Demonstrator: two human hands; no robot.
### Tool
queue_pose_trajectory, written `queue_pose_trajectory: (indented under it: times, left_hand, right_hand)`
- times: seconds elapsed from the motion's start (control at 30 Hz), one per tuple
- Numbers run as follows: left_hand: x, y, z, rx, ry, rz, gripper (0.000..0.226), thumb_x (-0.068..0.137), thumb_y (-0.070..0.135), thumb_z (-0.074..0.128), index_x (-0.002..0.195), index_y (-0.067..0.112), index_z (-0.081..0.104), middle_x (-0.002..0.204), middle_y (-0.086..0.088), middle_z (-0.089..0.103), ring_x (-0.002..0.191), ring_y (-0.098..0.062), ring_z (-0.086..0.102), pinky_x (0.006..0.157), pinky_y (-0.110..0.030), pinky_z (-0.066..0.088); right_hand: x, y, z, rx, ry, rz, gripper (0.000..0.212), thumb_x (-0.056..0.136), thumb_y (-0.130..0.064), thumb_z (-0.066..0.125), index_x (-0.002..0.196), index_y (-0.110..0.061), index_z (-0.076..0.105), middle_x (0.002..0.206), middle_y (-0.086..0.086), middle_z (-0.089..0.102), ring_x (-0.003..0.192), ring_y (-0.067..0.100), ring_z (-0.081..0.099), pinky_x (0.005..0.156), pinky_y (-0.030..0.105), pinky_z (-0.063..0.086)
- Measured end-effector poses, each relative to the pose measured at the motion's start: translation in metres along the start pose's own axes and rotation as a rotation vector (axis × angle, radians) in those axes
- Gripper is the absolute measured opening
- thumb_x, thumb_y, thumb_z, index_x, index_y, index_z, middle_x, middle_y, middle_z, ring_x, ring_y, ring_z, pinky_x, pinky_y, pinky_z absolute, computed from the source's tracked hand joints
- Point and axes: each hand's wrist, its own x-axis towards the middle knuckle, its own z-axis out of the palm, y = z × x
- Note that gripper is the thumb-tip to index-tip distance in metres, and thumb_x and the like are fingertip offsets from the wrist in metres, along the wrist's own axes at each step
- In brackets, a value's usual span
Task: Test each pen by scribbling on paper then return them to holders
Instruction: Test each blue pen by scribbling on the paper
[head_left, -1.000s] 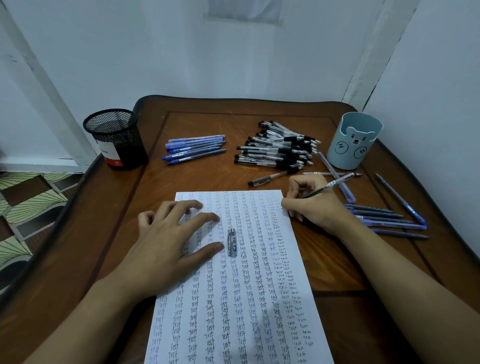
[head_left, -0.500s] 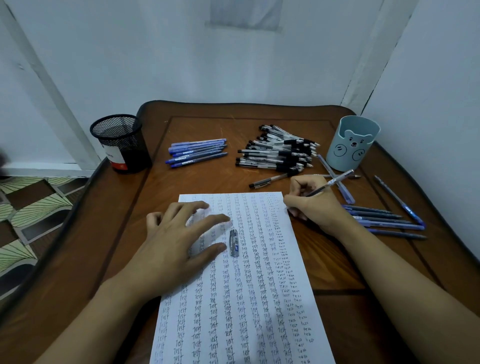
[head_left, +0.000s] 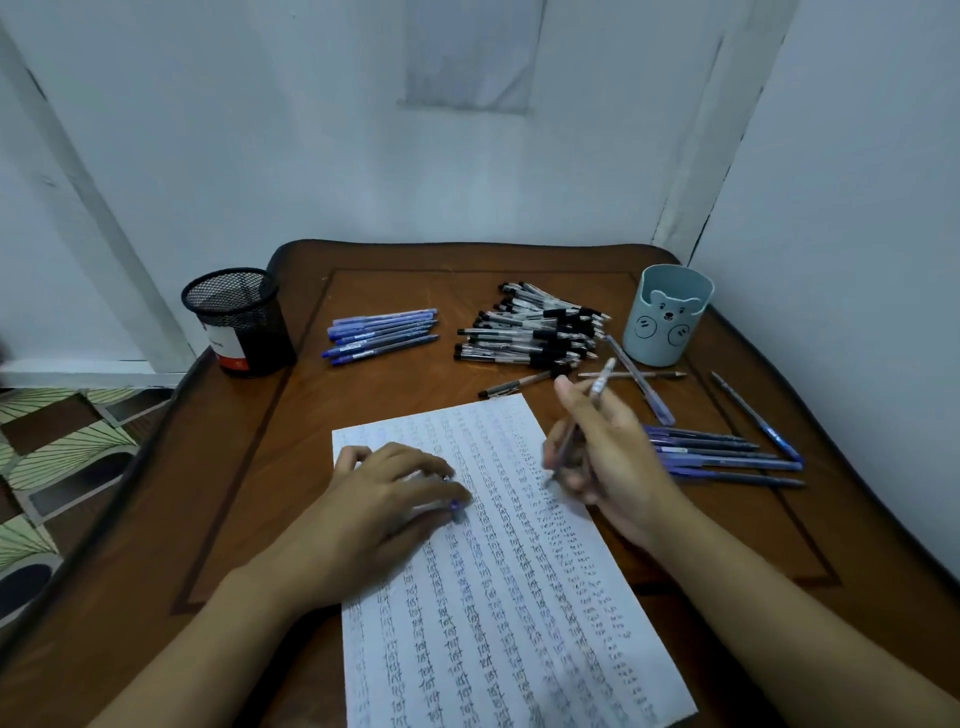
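While the left hand (head_left: 374, 514) pinches a cap (head_left: 456, 510), right hand (head_left: 609, 457) holds pen (head_left: 598, 385).

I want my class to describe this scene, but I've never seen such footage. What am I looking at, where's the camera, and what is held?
No machine: a person works with bare hands, filmed by one head-worn camera looking down. On the wooden table lie a paper full of test scribbles, a black mesh holder, a blue bear holder, a row of blue pens, a pile of black pens and more blue pens at right. The right hand holds a pen over the paper; the left hand rests on it and seems to pinch a small pen cap.
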Motion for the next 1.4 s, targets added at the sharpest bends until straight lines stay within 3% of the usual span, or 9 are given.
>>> queue_pose_trajectory:
  times: [0.1,0.23,0.4,0.67,0.83,0.93,1.1,1.4]
  left_hand:
    - [0.002,-0.003,0.002,-0.068,0.022,0.010,0.027,0.102,0.056,0.046,0.118,0.044,0.063,0.128,0.027,0.053,0.122,0.007,0.049,0.095,-0.035,0.041]
    - [0.007,-0.006,0.003,-0.197,0.075,-0.010,0.023,0.099,0.049,0.057,0.111,0.031,0.068,0.119,0.021,0.061,0.113,-0.001,0.060,0.089,-0.035,0.050]
    - [0.010,-0.006,0.003,-0.320,0.145,-0.078,0.041,0.096,0.058,0.054,0.112,0.023,0.069,0.110,0.014,0.069,0.103,-0.004,0.066,0.083,-0.029,0.052]
    - [0.011,-0.002,0.004,-0.365,0.183,-0.080,0.043,0.096,0.061,0.050,0.108,0.023,0.068,0.103,0.013,0.070,0.096,-0.009,0.068,0.077,-0.032,0.051]
    - [0.012,-0.005,0.006,-0.336,0.189,-0.064,0.037,0.098,0.054,0.052,0.107,0.022,0.068,0.097,0.013,0.068,0.091,-0.008,0.065,0.075,-0.034,0.052]
    - [0.012,-0.004,0.008,-0.225,0.195,-0.022,0.032,0.100,0.050,0.053,0.106,0.023,0.069,0.094,0.017,0.063,0.092,-0.005,0.058,0.078,-0.027,0.046]
    - [0.011,-0.002,0.008,-0.120,0.184,0.000,0.031,0.100,0.051,0.050,0.104,0.027,0.069,0.093,0.021,0.060,0.095,-0.004,0.053,0.083,-0.023,0.033]
    - [0.007,0.000,0.009,-0.088,0.193,-0.014,0.018,0.099,0.048,0.057,0.101,0.033,0.067,0.090,0.022,0.059,0.095,-0.004,0.055,0.088,-0.041,0.032]
  right_hand:
    - [-0.012,0.013,0.010,0.228,-0.053,0.064,0.026,0.105,-0.033,0.047,0.095,-0.009,0.049,0.080,0.021,0.064,0.054,0.026,0.056,0.044,0.029,0.041]
    - [-0.016,0.022,0.015,0.355,0.007,-0.002,0.024,0.101,-0.021,0.053,0.085,-0.003,0.057,0.077,0.015,0.061,0.061,0.026,0.060,0.053,0.033,0.048]
    - [-0.016,0.028,0.017,0.366,0.053,-0.052,0.012,0.096,-0.010,0.060,0.100,0.001,0.060,0.085,0.020,0.069,0.074,0.031,0.070,0.065,0.034,0.058]
    - [-0.015,0.028,0.017,0.384,0.068,-0.059,0.008,0.096,-0.007,0.060,0.096,0.001,0.061,0.088,0.023,0.071,0.078,0.032,0.073,0.072,0.034,0.062]
    - [-0.015,0.028,0.016,0.331,0.025,-0.073,0.018,0.089,-0.008,0.065,0.101,0.005,0.061,0.091,0.027,0.071,0.082,0.036,0.073,0.074,0.035,0.062]
    - [-0.016,0.030,0.017,0.225,-0.042,-0.115,0.013,0.083,-0.008,0.069,0.091,0.002,0.069,0.094,0.027,0.073,0.085,0.039,0.073,0.076,0.036,0.062]
    - [-0.017,0.032,0.014,0.105,-0.109,-0.100,0.020,0.078,-0.008,0.076,0.093,0.005,0.074,0.093,0.029,0.074,0.083,0.036,0.074,0.080,0.037,0.062]
    - [-0.019,0.026,0.015,0.006,-0.135,-0.062,0.016,0.069,-0.007,0.081,0.084,-0.001,0.080,0.086,0.026,0.074,0.077,0.033,0.073,0.078,0.037,0.063]
